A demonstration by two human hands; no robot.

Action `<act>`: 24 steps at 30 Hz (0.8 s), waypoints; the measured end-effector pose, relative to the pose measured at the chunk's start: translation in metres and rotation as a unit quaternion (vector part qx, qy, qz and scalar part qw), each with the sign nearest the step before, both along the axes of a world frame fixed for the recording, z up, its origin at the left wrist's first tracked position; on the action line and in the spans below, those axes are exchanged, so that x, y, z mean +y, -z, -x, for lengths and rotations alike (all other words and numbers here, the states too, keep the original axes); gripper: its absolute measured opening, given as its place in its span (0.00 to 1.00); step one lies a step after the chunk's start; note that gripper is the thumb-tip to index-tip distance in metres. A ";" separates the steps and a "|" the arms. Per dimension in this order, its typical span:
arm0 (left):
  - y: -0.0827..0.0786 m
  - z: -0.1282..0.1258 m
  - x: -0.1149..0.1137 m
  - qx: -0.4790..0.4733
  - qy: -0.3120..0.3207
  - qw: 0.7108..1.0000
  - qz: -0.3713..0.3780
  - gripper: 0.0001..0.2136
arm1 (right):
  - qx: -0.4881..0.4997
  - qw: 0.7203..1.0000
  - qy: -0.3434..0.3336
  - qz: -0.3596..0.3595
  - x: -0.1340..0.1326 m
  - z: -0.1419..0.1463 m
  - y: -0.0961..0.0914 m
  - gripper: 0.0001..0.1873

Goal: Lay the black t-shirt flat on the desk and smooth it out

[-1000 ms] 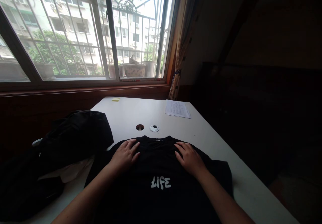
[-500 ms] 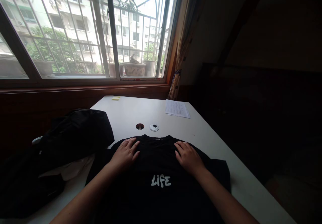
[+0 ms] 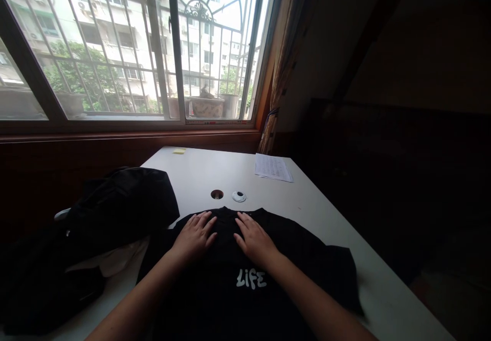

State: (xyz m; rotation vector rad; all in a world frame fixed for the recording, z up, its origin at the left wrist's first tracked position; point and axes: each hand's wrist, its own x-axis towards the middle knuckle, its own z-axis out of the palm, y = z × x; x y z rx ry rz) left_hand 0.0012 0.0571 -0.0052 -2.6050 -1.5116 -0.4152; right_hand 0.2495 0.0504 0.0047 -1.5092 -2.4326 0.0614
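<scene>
A black T-shirt lies spread over the white table, its collar toward the window and white lettering on its front upside down to me. My left hand rests flat on the shirt near the shoulder, left of the collar, fingers stretched out. Just below the collar, my right hand lies flat on the cloth with its fingers extended. Neither hand grips the fabric. The shirt's lower part is in deep shade and partly behind my forearms.
A heap of dark clothes covers the left of the white table. Behind the collar are a cable hole and a round cover. Sheets of paper and a yellow sticky note lie near the far edge, below the window.
My right hand has slid left across the shirt from the right shoulder to the collar. My left hand stays near the left shoulder. The view has shifted slightly.
</scene>
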 end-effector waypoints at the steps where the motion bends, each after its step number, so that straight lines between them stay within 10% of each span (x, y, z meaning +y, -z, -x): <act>1: 0.000 0.000 0.000 -0.004 0.000 1.000 0.000 0.25 | 0.007 1.000 0.007 -0.007 -0.001 0.001 0.002 0.28; 24: 0.007 0.003 0.003 -0.012 -0.001 1.000 -0.001 0.25 | 0.039 0.999 0.011 -0.022 -0.007 -0.002 0.002 0.25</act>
